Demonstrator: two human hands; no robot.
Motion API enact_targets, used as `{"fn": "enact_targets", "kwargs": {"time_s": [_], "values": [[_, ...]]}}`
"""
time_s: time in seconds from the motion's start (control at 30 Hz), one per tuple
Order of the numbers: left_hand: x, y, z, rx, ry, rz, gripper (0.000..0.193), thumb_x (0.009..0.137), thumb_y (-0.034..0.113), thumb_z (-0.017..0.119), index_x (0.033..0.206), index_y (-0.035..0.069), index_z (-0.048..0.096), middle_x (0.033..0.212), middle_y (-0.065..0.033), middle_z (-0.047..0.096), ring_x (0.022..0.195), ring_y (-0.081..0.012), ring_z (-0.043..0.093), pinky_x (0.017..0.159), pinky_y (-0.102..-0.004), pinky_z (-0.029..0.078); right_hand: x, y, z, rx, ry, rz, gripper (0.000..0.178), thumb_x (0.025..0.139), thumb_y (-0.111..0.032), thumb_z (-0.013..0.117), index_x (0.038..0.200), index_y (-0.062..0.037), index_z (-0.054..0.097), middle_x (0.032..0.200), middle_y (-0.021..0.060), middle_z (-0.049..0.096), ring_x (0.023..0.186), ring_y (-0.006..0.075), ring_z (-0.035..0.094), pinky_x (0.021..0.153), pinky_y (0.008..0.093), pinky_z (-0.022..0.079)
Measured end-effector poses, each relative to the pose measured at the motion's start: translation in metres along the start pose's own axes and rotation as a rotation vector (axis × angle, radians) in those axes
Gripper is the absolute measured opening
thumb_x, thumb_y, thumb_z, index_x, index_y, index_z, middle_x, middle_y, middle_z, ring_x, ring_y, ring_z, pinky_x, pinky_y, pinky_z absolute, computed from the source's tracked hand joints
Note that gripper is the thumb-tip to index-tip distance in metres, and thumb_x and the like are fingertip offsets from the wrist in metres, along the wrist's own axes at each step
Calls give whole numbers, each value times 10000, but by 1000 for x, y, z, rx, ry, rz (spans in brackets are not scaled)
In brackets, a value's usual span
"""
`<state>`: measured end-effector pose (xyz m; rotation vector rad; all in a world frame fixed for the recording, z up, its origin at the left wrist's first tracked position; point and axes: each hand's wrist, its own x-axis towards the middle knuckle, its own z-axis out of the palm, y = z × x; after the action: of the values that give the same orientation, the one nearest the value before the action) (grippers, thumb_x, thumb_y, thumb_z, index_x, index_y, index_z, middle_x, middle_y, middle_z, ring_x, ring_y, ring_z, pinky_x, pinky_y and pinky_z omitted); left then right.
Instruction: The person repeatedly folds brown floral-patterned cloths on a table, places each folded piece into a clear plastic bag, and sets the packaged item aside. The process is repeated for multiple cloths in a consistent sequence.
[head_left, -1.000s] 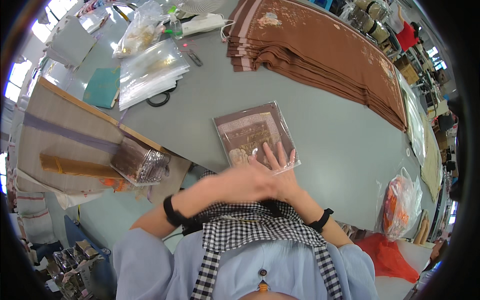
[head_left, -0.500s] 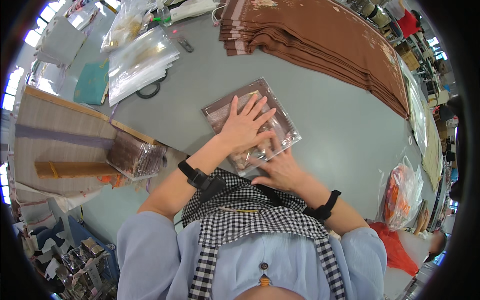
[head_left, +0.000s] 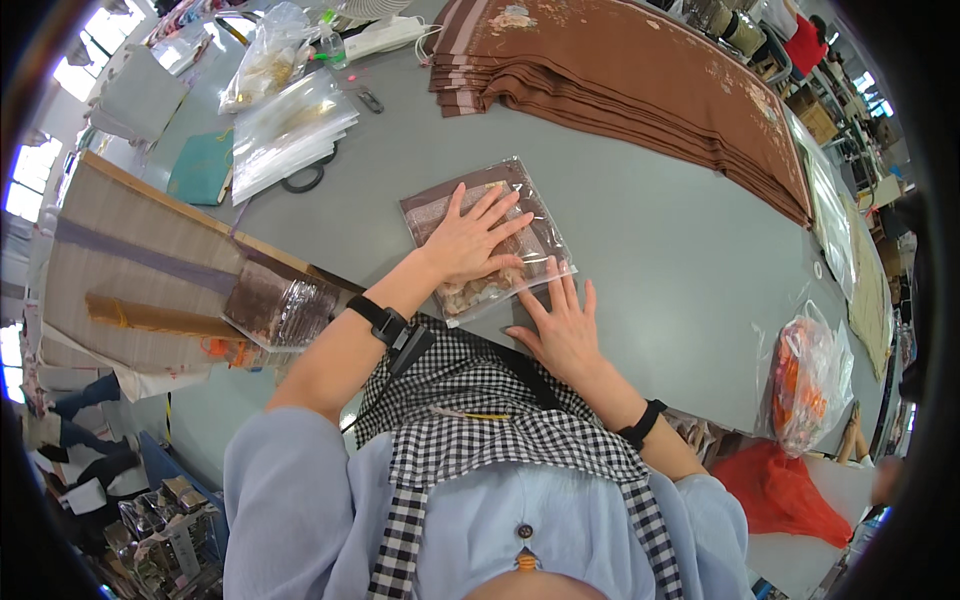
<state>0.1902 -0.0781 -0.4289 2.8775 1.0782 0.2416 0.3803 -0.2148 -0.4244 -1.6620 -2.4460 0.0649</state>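
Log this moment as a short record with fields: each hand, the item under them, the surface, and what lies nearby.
left hand: flat, fingers spread, pressing on the packet
right hand: flat, fingertips on the packet's near edge
item: clear plastic packet of folded brown cloth
surface: grey table
far side: stack of brown cloths
left side: pile of clear plastic bags, teal pouch
right side: clear bag of orange items

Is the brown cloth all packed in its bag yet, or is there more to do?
One folded brown cloth already sits inside the clear bag on the grey table. Now the left hand presses flat on it while the right hand rests at its near edge. A big stack of brown cloths lies unbagged, with empty clear bags waiting nearby.
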Motion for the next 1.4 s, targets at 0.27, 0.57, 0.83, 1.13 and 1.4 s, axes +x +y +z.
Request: {"fn": "enact_targets", "kwargs": {"time_s": [0.27, 0.57, 0.83, 1.13, 1.4], "values": [[-9, 32, 19, -127, 203, -88, 612, 865, 555, 512, 1317, 143, 544, 1401, -152, 463, 1373, -366, 312, 1041, -661, 242, -12, 12, 12, 174, 41, -68, 610, 833, -281, 682, 1404, -200, 483, 1491, 172, 350, 1323, 418, 362, 1064, 589, 249], [-10, 54, 39, -315, 90, -77, 763, 900, 569, 467, 1470, 79, 338, 1574, -156, 191, 1474, -332, 75, 1122, -638, -30, -25, 45, -30, 299, 69, -209, 376, 911, -90, 558, 1273, 9, 551, 1275, 245, 551, 1180, 419, 524, 978, 472, 432], [-36, 78, 68, -218, 334, -41, 674, 874, 481, 572, 1367, 37, 455, 1472, -147, 373, 1431, -322, 221, 1137, -623, 59, -15, 29, -15, 131, -52, -225, 530, 916, -156, 578, 1375, 51, 411, 1413, 262, 421, 1343, 417, 357, 1120, 465, 289], [-150, 51, -17, -653, 266, -464, 439, 808, 270, 715, 1151, 39, 566, 1229, -142, 561, 1113, -277, 551, 899, -421, 451, -8, 37, -2, 210, -67, -256, 537, 883, -66, 521, 1406, -10, 411, 1450, 172, 418, 1396, 349, 317, 1154, 555, 138], [-150, 60, 34, -1683, 25, -740, 304, 965, 280, 525, 810, 20, 558, 684, -52, 592, 533, -143, 612, 447, -262, 513, 25, -36, 10, 499, 55, -551, 286, 690, -50, 735, 964, -61, 654, 936, 104, 624, 880, 306, 589, 769, 394, 476]]}}
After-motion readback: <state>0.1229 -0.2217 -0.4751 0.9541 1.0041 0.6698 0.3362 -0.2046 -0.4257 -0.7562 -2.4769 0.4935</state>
